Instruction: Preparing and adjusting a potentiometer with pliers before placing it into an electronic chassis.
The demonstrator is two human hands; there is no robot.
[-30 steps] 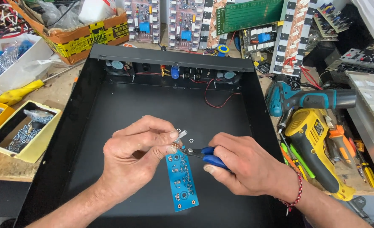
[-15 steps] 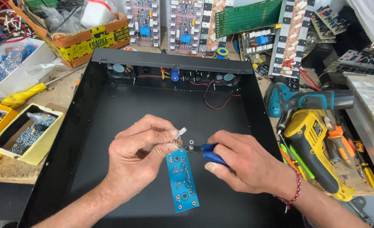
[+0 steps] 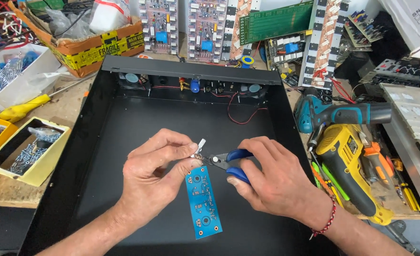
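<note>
Over the open black chassis (image 3: 124, 142) on the desk, the left hand (image 3: 155, 173) pinches the top end of a narrow blue circuit board (image 3: 203, 199). The right hand (image 3: 271, 182) is clenched on blue-handled cutters (image 3: 229, 163), tips at a small metal tab. Best keep the board steady and snip close, squeezing gently.

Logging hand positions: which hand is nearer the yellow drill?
Right. The right hand, gripping blue-handled cutters, is beside the yellow drill; the left hand is farther left.
</note>
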